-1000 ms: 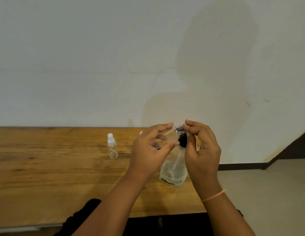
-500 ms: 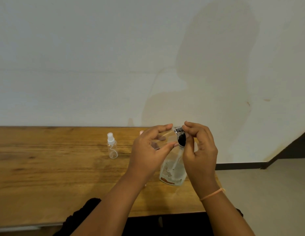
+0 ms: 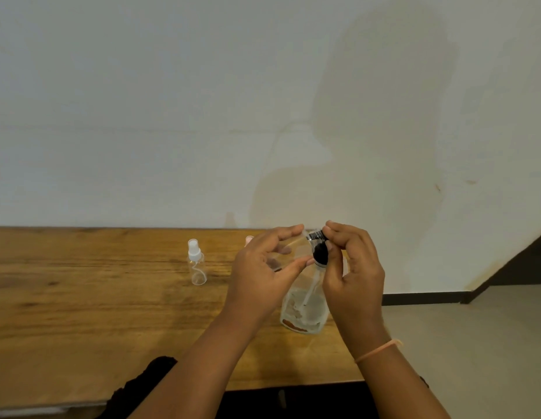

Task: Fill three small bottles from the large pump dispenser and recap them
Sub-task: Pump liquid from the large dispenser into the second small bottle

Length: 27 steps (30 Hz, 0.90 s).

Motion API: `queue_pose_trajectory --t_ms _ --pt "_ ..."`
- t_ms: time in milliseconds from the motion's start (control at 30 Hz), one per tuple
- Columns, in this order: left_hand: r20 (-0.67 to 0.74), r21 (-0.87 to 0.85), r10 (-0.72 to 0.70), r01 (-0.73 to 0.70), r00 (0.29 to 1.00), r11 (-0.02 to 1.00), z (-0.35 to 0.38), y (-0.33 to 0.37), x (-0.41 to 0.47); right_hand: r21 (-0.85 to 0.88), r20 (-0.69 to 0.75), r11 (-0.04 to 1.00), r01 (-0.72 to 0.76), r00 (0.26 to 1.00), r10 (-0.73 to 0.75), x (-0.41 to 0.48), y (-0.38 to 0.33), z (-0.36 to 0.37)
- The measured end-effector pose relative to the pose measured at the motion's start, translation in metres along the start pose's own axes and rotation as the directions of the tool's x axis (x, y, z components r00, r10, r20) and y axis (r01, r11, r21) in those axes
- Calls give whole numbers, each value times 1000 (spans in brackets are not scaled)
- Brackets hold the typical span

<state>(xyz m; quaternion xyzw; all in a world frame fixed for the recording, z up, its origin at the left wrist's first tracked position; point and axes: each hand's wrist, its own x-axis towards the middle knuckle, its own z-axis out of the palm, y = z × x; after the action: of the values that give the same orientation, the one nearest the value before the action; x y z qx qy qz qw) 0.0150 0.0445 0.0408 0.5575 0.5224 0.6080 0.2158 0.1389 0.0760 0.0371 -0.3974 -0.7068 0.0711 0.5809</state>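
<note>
My left hand grips a small clear bottle, held tilted with its neck toward the right. My right hand pinches the bottle's dark, silver-ringed cap at that neck. Right below them stands the large clear pump dispenser with its black pump head, partly hidden by my right hand. A second small clear bottle with a white spray top stands upright on the wooden table to the left. A pinkish top of a third small item shows behind my left hand.
The table runs along a pale wall. Its right end lies just past the dispenser, with bare floor beyond. The near edge of the table is close to my dark-clothed lap.
Both hands and the small bottle have stayed almost in place. My right fingers have shifted slightly on the cap.
</note>
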Motion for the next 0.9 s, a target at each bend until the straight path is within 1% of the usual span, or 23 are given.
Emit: queue_pose_trajectory --t_ms 100,233,333,467,533,667,767,900 --pt "-19 -19 35 -35 999 999 0 3 2 44 -14 999 -17 1000 18 5 -4 -2" --pt "-23 -6 94 -94 995 996 -1 3 1 22 -25 1000 -5 1000 6 5 -8 -5" --pt "-18 -18 68 -68 998 998 0 3 2 -11 -26 1000 7 1000 -7 4 -8 -5" --pt "4 31 28 -28 1000 999 0 -2 1 -58 10 998 2 1000 -2 1 -2 3" --pt "7 40 21 -21 1000 999 0 -2 0 -54 9 999 0 1000 0 0 -2 3" --pt "-12 24 69 -69 998 997 0 2 2 9 -41 1000 10 999 -10 3 -7 0" --pt "-24 32 114 -114 993 993 0 2 0 7 -52 1000 17 999 -17 3 -8 -1" --pt "-28 22 105 -105 994 994 1 2 2 10 -49 1000 18 999 -18 3 -6 -1"
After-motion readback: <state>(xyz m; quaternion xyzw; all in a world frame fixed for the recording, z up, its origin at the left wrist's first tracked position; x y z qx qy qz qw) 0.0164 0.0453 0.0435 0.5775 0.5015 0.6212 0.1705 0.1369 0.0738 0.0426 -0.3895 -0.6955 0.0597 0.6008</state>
